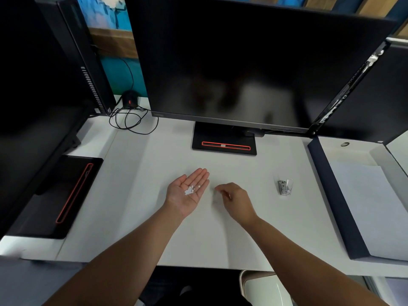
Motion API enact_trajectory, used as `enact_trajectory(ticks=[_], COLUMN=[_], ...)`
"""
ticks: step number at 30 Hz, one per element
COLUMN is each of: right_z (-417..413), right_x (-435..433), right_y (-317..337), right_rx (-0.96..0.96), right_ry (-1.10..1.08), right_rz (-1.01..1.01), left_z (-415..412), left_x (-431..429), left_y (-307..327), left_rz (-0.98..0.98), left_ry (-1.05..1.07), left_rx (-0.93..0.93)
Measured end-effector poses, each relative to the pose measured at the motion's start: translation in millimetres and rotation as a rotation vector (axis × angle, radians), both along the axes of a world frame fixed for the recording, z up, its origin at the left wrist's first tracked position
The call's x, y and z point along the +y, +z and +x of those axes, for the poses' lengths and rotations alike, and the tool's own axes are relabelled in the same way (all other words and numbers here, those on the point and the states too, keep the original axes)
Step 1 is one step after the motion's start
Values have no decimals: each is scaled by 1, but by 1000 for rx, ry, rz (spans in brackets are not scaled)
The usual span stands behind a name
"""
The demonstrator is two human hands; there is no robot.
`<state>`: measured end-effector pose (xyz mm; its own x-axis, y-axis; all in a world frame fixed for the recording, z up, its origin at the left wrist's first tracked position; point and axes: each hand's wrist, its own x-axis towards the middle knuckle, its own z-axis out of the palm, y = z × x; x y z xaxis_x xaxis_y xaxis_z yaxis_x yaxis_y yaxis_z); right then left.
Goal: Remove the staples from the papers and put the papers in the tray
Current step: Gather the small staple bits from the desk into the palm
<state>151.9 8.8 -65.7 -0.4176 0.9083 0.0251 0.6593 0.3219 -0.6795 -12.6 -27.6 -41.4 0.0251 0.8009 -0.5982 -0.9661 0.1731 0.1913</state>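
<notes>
A person stands at a white desk (143, 195), both bare forearms reaching forward. The left hand (184, 202) lies palm up just above the desktop, fingers straight and together, carrying a small heap of tiny white scraps (189, 191) in the hollow of the palm. One stray scrap sits slightly apart, towards the fingers.

Just beside it, the right hand (237, 200) hovers palm down with fingers loosely curled and thumb near the forefinger. The fingertips (218, 189) are blurred, so I cannot tell whether they pinch anything.

The sheets of plain white paper (371, 206) lie flat in a stack inside a long, dark navy tray (331, 195) at the desk's right edge, well apart from both hands. No staples are visible on them from here.

Between the right hand and the tray a small staple remover of silver metal and clear plastic (285, 187) lies on the desk.

A large black monitor (242, 62), switched off, stands behind the hands, and a coiled black cable (130, 120) lies to its left.
</notes>
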Motion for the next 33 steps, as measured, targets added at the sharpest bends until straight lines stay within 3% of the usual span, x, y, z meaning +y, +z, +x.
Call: enact_trajectory(ticks=[9, 14, 21, 29, 33], right_z=[14, 19, 3, -7, -7], right_x=[-9, -6, -21, -23, -25], right_y=[-20, -14, -19, -21, -21], right_rx=[-124, -36, -121, -205, -324], right_ry=[251, 74, -15, -50, 36], right_rz=[155, 59, 19, 106, 258], left_z=[-2, -4, 1, 4, 4], left_x=[0, -1, -1, 0, -2], left_y=[3, 3, 3, 2, 3], left_rz=[6, 5, -5, -9, -6], left_ry=[-10, -2, -9, -15, -13], left_rx=[-7, -4, -8, -2, -7])
